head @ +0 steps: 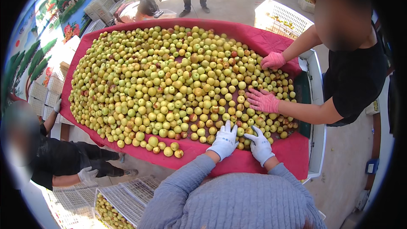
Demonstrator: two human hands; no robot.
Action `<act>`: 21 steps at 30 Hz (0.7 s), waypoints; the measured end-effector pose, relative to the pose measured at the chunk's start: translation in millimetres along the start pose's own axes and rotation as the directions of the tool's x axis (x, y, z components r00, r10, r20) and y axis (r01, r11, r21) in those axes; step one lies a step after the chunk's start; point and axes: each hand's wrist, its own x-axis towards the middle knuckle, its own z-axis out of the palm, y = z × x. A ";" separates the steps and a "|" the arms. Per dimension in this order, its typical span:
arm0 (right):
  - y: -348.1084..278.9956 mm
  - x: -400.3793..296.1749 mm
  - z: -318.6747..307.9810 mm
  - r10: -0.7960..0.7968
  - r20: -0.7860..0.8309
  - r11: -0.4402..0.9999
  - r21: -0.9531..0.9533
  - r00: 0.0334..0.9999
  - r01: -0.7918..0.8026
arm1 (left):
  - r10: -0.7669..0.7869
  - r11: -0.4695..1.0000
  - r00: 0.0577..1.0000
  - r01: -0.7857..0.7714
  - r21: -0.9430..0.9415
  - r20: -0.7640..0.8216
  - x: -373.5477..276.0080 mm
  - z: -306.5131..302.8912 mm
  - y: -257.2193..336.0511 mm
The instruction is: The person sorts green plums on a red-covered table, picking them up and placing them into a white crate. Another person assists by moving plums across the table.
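A wide heap of small yellow-green jujube-like fruits [136, 79], some with brown or red patches, covers a table draped in red cloth [171, 159]. At the near edge of the heap my left hand [225, 140], in a white coated glove, rests palm down with its fingers apart, its fingertips touching fruits. Just to its right, my right hand [260, 144], gloved alike, reaches among the fruits with thumb and fingers spread. A few fruits lie between the two hands. Neither hand is seen closed round a fruit.
A co-worker's pink-gloved hands [263, 100] lie on the fruits at the right. Another person [57, 156] stands at the left. White plastic crates [127, 197] stand at the lower left, and a crate of fruit [283, 16] beyond the table. A white metal frame [319, 146] bounds the right end.
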 end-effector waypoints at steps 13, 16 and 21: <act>14.0 -19.3 -30.9 -0.127 -0.018 0.982 0.138 0.992 0.128 | -0.275 0.961 0.954 0.275 0.017 0.116 -39.5 -47.3 -38.2; 21.0 -9.8 -24.1 -0.194 0.171 0.980 -0.021 0.966 0.200 | -0.131 0.986 0.981 0.113 0.121 0.147 -19.7 -42.5 -24.9; 37.8 4.8 -37.4 -0.008 0.151 1.000 -0.026 0.988 0.012 | -0.134 0.988 0.967 0.113 0.108 0.217 -4.0 -47.1 -2.7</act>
